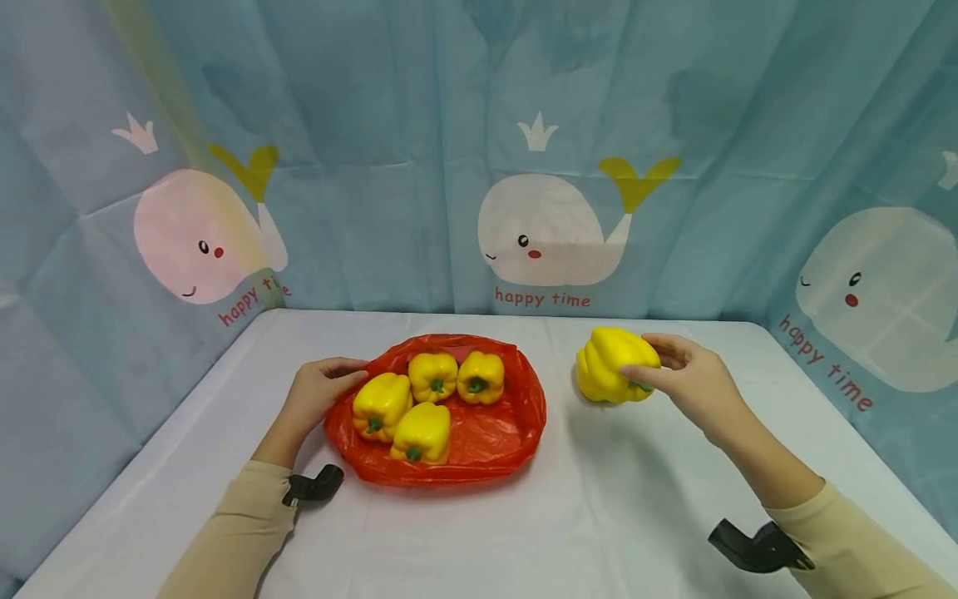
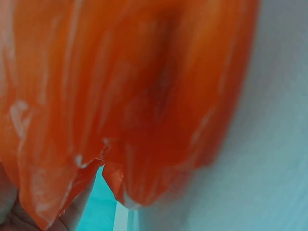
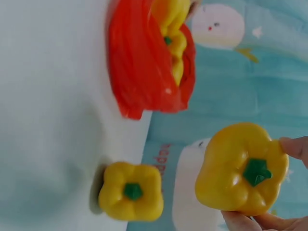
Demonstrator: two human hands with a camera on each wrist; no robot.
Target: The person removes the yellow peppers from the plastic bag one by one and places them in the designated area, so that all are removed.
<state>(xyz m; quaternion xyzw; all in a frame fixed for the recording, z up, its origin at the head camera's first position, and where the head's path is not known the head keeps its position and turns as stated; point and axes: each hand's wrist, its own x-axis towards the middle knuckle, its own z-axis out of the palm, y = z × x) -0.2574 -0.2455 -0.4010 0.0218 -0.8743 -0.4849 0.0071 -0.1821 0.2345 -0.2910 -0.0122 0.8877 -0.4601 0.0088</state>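
A red plastic bag (image 1: 490,437) lies spread open on the table, its rim raised all round. Several yellow bell peppers (image 1: 422,433) with green stems rest inside it. My left hand (image 1: 318,395) pinches the bag's left rim between thumb and fingers; in the left wrist view the film covers part of those fingers. To the right of the bag, my right hand (image 1: 688,378) grips a yellow bell pepper (image 3: 236,173) between thumb and fingers, raised above the table. Another yellow bell pepper (image 3: 130,204) sits on the table near it, hard to make out separately in the head view.
A white cloth (image 1: 479,541) covers the table. Blue curtains (image 1: 359,233) printed with whales hang along the back and both sides. A black curved piece (image 1: 759,549) is attached at each sleeve cuff.
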